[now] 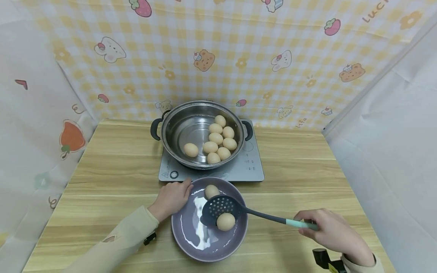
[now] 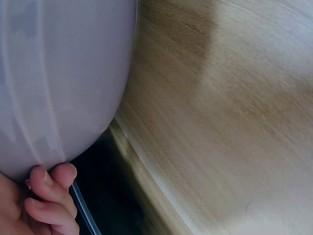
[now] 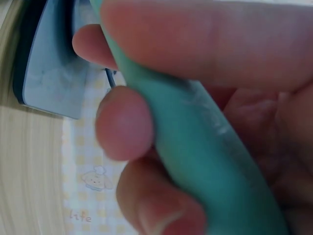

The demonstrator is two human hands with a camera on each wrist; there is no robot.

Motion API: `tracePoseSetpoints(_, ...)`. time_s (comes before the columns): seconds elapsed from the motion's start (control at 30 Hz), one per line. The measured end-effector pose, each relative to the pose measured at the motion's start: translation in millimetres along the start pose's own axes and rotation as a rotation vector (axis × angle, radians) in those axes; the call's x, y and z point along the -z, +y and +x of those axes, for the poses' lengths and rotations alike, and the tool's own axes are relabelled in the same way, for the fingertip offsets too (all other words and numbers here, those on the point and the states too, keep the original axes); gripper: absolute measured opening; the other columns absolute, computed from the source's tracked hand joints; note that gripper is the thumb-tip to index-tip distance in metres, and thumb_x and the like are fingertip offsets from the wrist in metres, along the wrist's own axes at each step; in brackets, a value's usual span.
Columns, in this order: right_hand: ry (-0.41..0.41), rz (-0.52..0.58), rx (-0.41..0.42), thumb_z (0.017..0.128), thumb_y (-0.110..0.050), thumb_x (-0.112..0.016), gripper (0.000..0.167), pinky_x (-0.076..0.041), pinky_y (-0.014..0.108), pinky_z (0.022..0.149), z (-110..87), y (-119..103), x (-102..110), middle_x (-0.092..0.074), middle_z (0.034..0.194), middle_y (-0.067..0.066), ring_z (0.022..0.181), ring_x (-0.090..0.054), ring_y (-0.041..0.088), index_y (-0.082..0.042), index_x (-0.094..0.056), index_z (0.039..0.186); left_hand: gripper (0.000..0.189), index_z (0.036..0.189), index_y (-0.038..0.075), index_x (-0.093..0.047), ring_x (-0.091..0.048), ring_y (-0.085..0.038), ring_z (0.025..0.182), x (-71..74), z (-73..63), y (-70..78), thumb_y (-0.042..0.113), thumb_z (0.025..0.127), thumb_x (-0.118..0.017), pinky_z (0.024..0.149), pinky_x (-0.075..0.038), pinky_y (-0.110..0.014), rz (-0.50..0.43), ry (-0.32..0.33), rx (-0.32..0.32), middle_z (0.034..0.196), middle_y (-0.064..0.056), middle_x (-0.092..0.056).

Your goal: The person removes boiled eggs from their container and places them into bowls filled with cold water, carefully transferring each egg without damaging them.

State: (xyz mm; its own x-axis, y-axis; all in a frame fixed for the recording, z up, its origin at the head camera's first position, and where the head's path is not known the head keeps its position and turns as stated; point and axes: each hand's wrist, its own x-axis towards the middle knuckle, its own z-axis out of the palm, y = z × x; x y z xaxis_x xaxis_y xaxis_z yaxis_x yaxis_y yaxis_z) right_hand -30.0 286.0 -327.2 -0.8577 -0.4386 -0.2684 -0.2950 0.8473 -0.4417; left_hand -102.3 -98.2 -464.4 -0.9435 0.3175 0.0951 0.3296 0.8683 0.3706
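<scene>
Gripping the rim of the purple plate point(image 1: 225, 242), the left hand point(image 1: 172, 199) sits left of centre in the lower half. In the middle, nine eggs point(image 1: 215, 138) lie in a steel pot point(image 1: 186, 131) on the grey cooktop point(image 1: 239, 172). At lower centre, the plate holds two more, the nearer overlapping the bowl of the skimmer point(image 1: 261, 214). At lower right, the right hand point(image 1: 329, 229) grips its mint handle point(image 1: 300, 224).

Kitchen-style setup | steel pot point(image 1: 187, 131) on hotplate point(image 1: 254, 159) | skimmer point(image 1: 220, 204) | checked cloth backdrop point(image 1: 239, 41)
</scene>
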Motion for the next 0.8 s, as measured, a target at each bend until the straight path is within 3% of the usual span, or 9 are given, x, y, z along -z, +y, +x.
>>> tracePoseSetpoints(0.6, 0.081, -0.041, -0.02, 0.076, -0.016, -0.07, 0.018, -0.029, 0.022, 0.046, -3.3, 2.1, 1.3, -0.047, 0.062, -0.022, 0.051, -0.036, -0.004, -0.025, -0.064, 0.091, 0.021, 0.075, 0.014, -0.045, -0.048, -0.021, 0.046, 1.0, -0.4, -0.3, 0.023, 0.093, -0.047, 0.04, -0.03, -0.033, -0.011, -0.006, 0.002, 0.051, 0.001, -0.043)
tracePoseSetpoints(0.67, 0.095, -0.032, 0.0, 0.076, -0.015, -0.071, 0.019, -0.029, 0.022, 0.047, -3.5, 3.2, 1.9, -0.046, 0.062, -0.022, 0.051, -0.036, -0.004, -0.025, -0.064, 0.091, 0.021, 0.075, 0.014, -0.045, -0.048, -0.021, 0.046, 1.3, -0.5, -0.1, 0.024, 0.093, -0.047, 0.04, -0.03, -0.033, -0.013, -0.005, 0.002, 0.051, 0.001, -0.044)
tracePoseSetpoints(0.8, 0.132, 0.064, 0.126, 0.076, -0.009, -0.07, 0.021, -0.032, 0.021, 0.047, -3.2, 9.1, 3.7, -0.047, 0.064, -0.02, 0.053, -0.038, -0.005, -0.022, -0.062, 0.091, 0.02, 0.075, 0.015, -0.045, -0.049, -0.021, 0.046, 1.8, -0.9, 0.2, 0.024, 0.093, -0.047, 0.04, -0.03, -0.033, -0.018, -0.008, 0.003, 0.051, 0.001, -0.044)
